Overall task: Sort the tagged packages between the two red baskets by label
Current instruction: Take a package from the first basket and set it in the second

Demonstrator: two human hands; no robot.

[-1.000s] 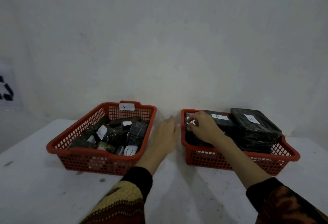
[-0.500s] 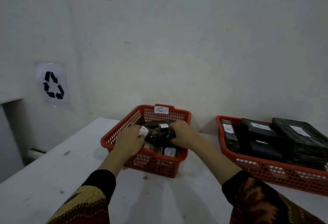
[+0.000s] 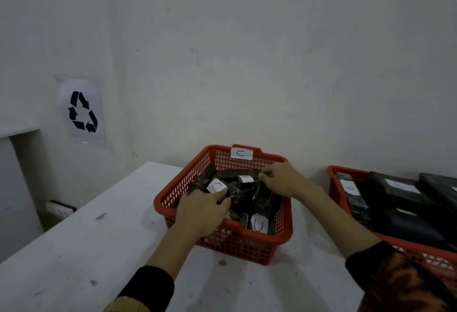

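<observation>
Partly cropped right basket (image 3: 332, 175), left hand (image 3: 201, 210) hiding packages (image 3: 237, 194).

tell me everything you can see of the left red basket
The left basket is a red plastic tray with lattice walls and a solid rim, sitting flat on the white table near the wall. A white tag marked C is stuck on its far rim. It holds a heap of small dark wrapped packages, several with white C labels. The left hand reaches over its near rim and grips a package; the right hand pinches wrapping inside. The right basket stands apart.
</observation>
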